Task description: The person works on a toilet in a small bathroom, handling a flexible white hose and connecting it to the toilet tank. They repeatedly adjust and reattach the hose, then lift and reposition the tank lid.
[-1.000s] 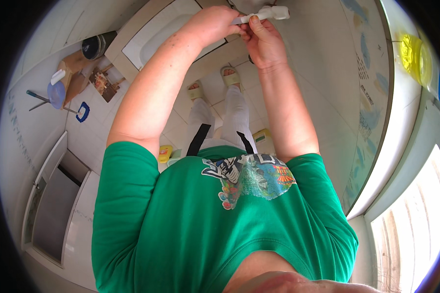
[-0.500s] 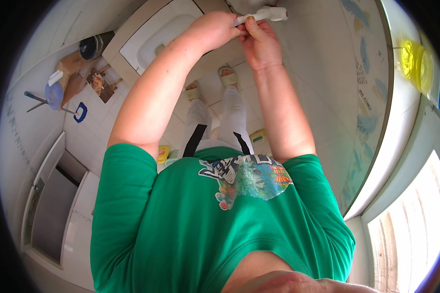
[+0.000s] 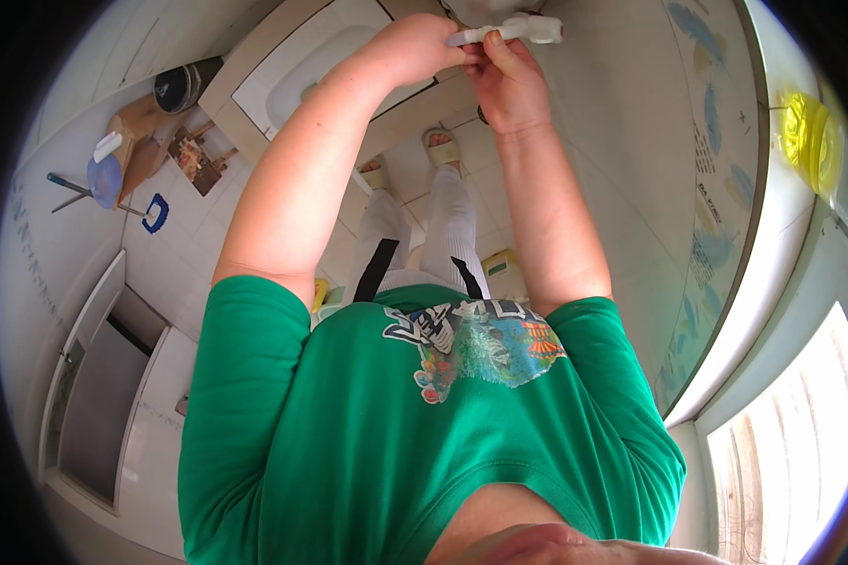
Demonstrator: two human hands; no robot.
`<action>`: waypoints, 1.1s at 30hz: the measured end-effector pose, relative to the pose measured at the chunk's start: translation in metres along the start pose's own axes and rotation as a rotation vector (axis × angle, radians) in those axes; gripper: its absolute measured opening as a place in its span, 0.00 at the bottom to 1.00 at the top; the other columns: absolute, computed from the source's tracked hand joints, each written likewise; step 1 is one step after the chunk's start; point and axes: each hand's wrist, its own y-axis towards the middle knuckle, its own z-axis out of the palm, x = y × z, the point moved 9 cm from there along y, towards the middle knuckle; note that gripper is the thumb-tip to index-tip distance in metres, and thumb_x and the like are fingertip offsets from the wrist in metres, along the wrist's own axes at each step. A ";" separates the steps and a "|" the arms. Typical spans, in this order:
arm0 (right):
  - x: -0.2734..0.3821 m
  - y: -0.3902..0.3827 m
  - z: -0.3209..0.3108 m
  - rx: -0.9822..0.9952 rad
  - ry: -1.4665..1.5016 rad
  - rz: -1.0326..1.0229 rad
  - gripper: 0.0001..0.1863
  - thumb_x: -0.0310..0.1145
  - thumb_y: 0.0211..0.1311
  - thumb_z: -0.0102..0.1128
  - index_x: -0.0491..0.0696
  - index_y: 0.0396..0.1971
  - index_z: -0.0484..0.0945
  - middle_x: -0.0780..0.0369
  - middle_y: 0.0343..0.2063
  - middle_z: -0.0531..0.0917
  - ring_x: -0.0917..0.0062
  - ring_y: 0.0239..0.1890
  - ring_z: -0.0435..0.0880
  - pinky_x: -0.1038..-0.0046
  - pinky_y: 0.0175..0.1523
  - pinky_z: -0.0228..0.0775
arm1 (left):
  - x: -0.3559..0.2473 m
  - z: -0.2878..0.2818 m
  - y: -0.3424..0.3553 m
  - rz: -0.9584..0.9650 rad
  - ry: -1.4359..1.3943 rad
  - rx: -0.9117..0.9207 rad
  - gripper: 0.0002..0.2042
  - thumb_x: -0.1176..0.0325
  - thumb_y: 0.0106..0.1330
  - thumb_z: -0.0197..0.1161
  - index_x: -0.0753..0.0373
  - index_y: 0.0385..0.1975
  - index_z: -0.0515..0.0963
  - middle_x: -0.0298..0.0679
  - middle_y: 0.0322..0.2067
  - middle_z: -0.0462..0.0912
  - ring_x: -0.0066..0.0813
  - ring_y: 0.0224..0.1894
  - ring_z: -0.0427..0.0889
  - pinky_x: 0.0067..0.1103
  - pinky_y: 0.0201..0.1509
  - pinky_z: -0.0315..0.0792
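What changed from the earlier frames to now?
Little: since half a second ago, the left hand has risen slightly in the picture. Nothing was visibly taken hold of or let go; the right hand still grips the white object, the left at its end.

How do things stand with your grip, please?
Right grip on long white plastic-looking object; left grip at its narrow end; nothing visibly in the way.

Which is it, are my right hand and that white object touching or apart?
Touching. The head view shows the right hand holding the white object, its fingers against it with no gap.
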 end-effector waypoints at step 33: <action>0.092 -0.017 0.087 0.389 -1.555 -0.483 0.19 0.32 0.44 0.73 0.48 0.40 0.82 0.62 0.37 0.83 0.72 0.42 0.80 0.72 0.47 0.72 | -0.017 -0.038 -0.021 0.328 0.294 -0.241 0.14 0.53 0.54 0.64 0.59 0.26 0.80 0.44 0.29 0.80 0.46 0.35 0.79 0.37 0.39 0.72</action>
